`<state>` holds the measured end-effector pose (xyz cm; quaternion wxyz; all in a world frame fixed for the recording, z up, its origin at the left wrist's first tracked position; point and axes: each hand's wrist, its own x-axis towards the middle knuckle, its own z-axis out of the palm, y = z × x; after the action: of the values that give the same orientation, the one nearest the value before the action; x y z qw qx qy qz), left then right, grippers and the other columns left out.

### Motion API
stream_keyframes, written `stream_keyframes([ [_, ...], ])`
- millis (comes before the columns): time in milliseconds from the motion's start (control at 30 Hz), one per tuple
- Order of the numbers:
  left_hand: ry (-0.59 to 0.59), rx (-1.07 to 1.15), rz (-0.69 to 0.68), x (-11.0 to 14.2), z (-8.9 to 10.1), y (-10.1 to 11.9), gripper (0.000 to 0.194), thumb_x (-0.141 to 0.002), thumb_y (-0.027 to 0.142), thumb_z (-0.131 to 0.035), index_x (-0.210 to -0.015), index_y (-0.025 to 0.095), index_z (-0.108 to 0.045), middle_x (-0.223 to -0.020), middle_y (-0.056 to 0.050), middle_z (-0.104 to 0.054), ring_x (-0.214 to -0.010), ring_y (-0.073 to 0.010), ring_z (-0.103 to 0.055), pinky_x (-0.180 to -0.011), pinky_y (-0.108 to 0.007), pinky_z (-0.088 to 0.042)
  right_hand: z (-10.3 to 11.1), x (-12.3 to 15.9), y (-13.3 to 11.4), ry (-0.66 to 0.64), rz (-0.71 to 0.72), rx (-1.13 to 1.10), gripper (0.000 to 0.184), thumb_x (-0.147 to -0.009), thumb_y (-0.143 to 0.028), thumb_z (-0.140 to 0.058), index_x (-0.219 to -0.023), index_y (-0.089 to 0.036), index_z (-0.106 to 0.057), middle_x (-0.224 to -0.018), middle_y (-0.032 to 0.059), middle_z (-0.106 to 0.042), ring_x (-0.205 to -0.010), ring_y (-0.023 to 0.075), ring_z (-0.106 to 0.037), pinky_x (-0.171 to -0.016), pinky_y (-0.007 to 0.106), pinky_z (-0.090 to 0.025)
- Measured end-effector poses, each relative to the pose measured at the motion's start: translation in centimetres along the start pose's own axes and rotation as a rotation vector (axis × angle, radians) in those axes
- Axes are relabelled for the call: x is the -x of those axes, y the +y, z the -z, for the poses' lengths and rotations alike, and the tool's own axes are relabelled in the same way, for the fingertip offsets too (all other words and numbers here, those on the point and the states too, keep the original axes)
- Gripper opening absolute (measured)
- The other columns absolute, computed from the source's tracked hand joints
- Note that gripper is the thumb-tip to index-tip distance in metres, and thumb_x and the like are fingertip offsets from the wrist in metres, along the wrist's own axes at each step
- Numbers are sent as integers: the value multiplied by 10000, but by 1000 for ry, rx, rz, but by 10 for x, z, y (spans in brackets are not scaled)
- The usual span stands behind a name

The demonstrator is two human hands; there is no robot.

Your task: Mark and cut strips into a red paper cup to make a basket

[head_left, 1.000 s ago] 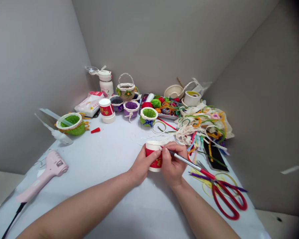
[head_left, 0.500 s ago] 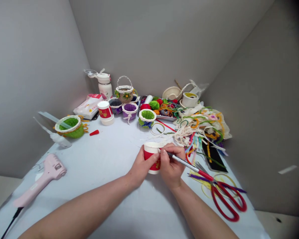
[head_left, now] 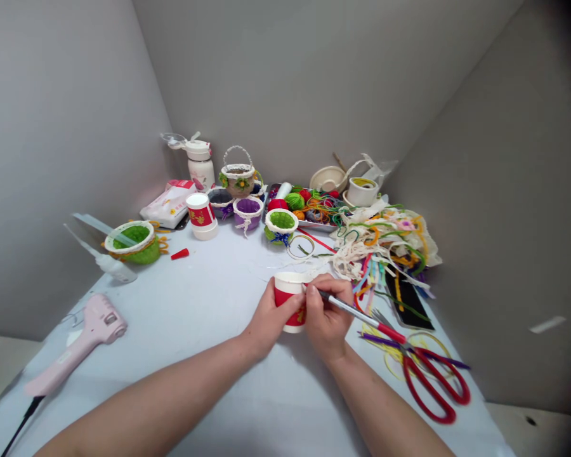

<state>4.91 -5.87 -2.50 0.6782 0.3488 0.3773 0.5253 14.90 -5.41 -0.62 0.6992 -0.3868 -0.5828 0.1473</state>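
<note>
A red-and-white paper cup [head_left: 285, 296] with a gold pattern is in front of me, and my left hand [head_left: 268, 317] is wrapped round its left side. My right hand [head_left: 329, 314] grips a slim pen [head_left: 354, 311] with a silver barrel and red end. Its tip touches or nearly touches the cup's side below the rim; the fingers hide the exact spot. Red-handled scissors [head_left: 431, 381] lie to the right of my right hand, beside a purple strip and yellow strands.
A pink glue gun [head_left: 88, 346] lies at the left, near a glue bottle [head_left: 117, 268] and a green basket [head_left: 143, 252]. Small woven baskets, another red cup [head_left: 202, 217] and a yarn tray [head_left: 321, 225] stand at the back. Tangled cords [head_left: 385, 244] and a phone [head_left: 412, 304] lie right.
Almost nothing differs. Both hands, the cup and the pen keep nearly the same position.
</note>
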Motion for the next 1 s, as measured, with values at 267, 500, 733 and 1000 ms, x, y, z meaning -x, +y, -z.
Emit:
stream_keyframes([
  [267, 2, -8, -1, 0, 0, 0, 468, -758, 342, -756, -1152, 181, -561, -1120, -88, -677, -1032, -227, -618, -954, -373, -474, 0, 1, -1, -22, -2, -28, 131, -871, -115, -532, -856, -232, -475, -692, -46, -512, -604, 126, -511, -567, 273, -410],
  [500, 9, -11, -9, 1, 1, -1, 445, -753, 354, -765, -1117, 188, -570, -1094, -76, -680, -1024, -223, -614, -938, -359, -474, -1, -1, -1, -13, 10, -20, 131, -878, -116, -534, -867, -234, -478, -704, -42, -511, -633, 132, -523, -587, 280, -414],
  [733, -1, -22, -11, -1, 1, -2, 445, -770, 348, -754, -1131, 178, -556, -1101, -77, -673, -1024, -215, -608, -927, -347, -477, -1, -1, -1, -20, 4, -31, 134, -880, -115, -534, -852, -232, -475, -690, -48, -498, -616, 127, -510, -575, 275, -408],
  [1000, 7, -22, -12, 0, 1, -3, 453, -760, 344, -759, -1130, 174, -559, -1102, -83, -676, -1017, -215, -611, -928, -353, -479, 0, 0, -1, -24, -9, -35, 133, -883, -119, -534, -857, -235, -475, -694, -47, -499, -614, 125, -504, -572, 273, -402],
])
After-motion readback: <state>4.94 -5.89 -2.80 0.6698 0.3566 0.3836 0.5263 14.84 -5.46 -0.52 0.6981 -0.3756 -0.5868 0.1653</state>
